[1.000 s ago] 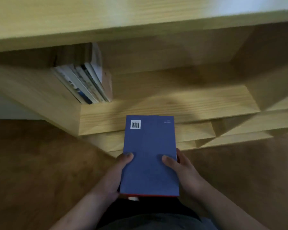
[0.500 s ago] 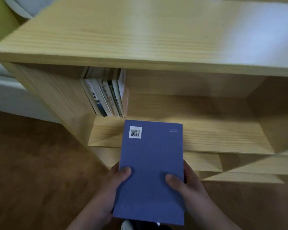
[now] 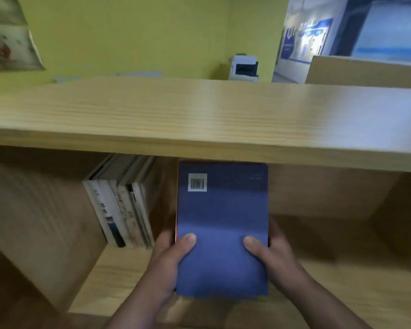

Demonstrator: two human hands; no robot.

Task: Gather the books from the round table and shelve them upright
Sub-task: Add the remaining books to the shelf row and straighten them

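Left grip [image 3: 167,264], right grip [image 3: 277,257] clasp blue book [image 3: 222,224] | long axis toward shelf [image 3: 199,115], barcode-first

wall [image 3: 128,32]: yellow-green | printer [image 3: 243,68]: white, at back | posters [image 3: 291,43]: blue, right

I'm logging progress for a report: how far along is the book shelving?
Done: a row of books stands at the left of the shelf. In hand: left hand and right hand grip a blue book, barcode side showing, far end under the top board. Left: stand it upright beside the row. The round table is out of view, so any remaining books are unknown.
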